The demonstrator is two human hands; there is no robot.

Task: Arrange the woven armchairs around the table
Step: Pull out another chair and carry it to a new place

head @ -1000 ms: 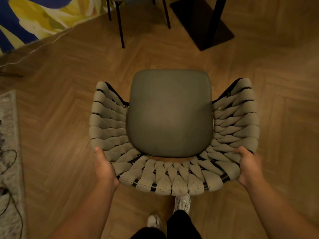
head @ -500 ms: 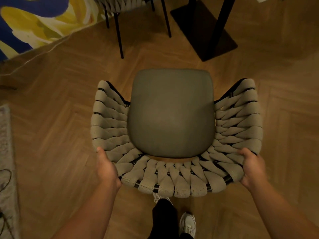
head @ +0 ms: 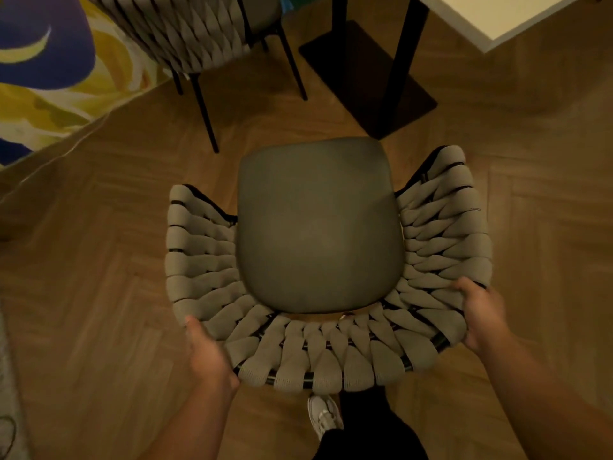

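A woven armchair with a grey seat cushion and beige woven back fills the middle of the head view, its back towards me. My left hand grips the back rim at its left corner. My right hand grips the rim at the right corner. The white table shows at the top right, on a black post with a flat black base. A second woven armchair stands at the top left, next to the table base.
The floor is wooden herringbone parquet. A wall with a blue and yellow painting runs along the upper left. A pale rug edge lies at the far left. My white shoe is below the chair.
The chair has moved forward towards the table base with both hands still gripping it. The table top and the second armchair have come into view.
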